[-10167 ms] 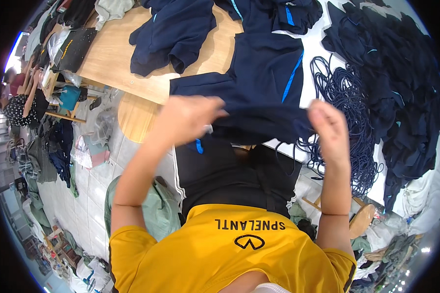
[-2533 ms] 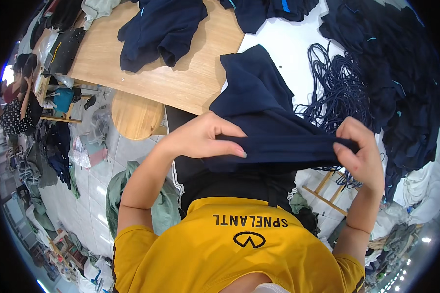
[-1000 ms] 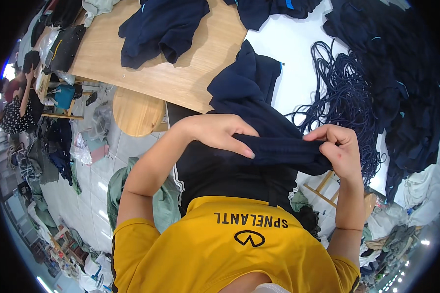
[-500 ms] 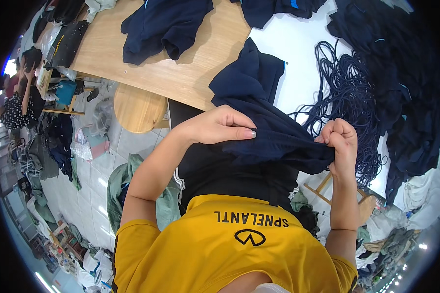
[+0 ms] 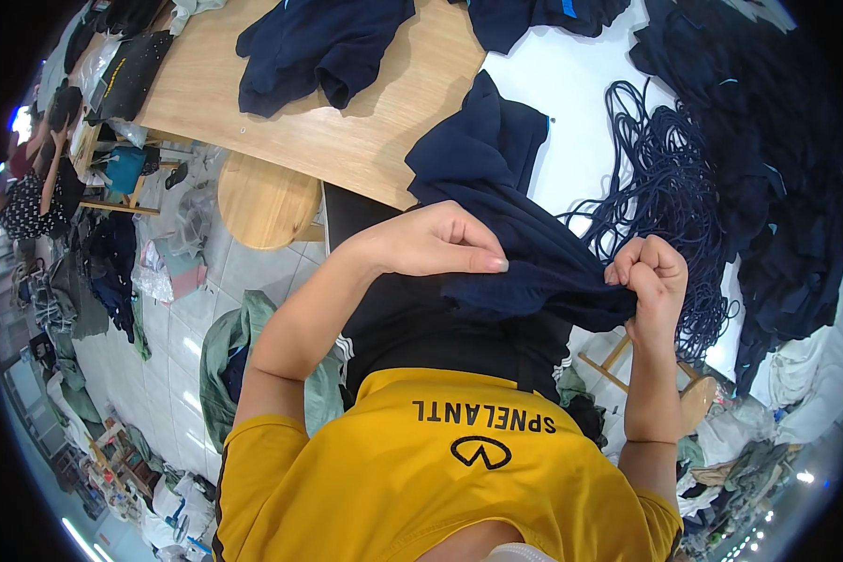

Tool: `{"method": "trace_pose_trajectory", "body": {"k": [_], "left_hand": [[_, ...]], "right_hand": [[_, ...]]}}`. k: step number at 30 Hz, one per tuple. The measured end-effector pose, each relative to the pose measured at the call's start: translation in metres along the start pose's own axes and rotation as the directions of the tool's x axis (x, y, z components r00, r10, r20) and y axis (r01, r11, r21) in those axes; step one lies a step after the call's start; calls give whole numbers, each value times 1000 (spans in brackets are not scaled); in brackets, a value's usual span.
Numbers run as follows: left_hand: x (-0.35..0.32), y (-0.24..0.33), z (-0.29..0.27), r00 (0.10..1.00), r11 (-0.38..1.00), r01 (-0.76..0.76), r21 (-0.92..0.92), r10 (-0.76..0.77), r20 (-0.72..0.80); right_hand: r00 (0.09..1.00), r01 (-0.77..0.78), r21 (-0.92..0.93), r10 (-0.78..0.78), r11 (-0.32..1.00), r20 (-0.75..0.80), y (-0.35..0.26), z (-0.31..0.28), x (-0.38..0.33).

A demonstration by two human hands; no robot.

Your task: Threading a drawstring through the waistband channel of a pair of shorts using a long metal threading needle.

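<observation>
A dark navy garment stretches between my hands above my lap, its far part lying on the table. My left hand pinches its edge between thumb and fingers near the middle. With bent fingers, my right hand grips the garment's right end, pulling the band taut. Which part of the garment this is, I cannot tell for certain; it looks like a waistband or hem. Just beyond my right hand, a tangled heap of navy cords lies on the white tabletop.
More navy garments lie on the wooden table, one folded garment at its far side. A large dark pile covers the right. A round wooden stool stands at left, beside green cloth on the floor. Another person is at far left.
My left hand has slid slightly to the right along the garment, toward my right hand. The right hand keeps its grip and has hardly moved.
</observation>
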State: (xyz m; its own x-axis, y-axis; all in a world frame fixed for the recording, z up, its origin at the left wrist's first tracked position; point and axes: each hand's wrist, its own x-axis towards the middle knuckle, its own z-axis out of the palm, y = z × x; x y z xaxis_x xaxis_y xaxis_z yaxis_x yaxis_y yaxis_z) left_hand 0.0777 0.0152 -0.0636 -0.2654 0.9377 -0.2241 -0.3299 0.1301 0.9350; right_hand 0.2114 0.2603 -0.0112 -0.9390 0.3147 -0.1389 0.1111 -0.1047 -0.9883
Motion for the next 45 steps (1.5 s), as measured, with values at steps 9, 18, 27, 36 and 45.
{"method": "trace_pose_trajectory", "body": {"k": [9, 18, 27, 36, 45], "left_hand": [[6, 10, 12, 999, 1000, 20, 23, -21, 48], [-4, 14, 4, 999, 993, 36, 116, -40, 25], [-10, 17, 2, 968, 967, 243, 79, -236, -91], [18, 19, 28, 988, 954, 144, 262, -155, 21], [28, 4, 36, 997, 965, 70, 251, -59, -50]], "right_hand": [[848, 531, -453, -451, 717, 280, -19, 18, -29], [925, -208, -494, 334, 844, 182, -6, 3, -20], [985, 112, -389, -49, 914, 168, 20, -2, -21], [961, 266, -572, -168, 776, 218, -4, 36, -21], [950, 72, -725, 175, 685, 259, 19, 26, -17]]}}
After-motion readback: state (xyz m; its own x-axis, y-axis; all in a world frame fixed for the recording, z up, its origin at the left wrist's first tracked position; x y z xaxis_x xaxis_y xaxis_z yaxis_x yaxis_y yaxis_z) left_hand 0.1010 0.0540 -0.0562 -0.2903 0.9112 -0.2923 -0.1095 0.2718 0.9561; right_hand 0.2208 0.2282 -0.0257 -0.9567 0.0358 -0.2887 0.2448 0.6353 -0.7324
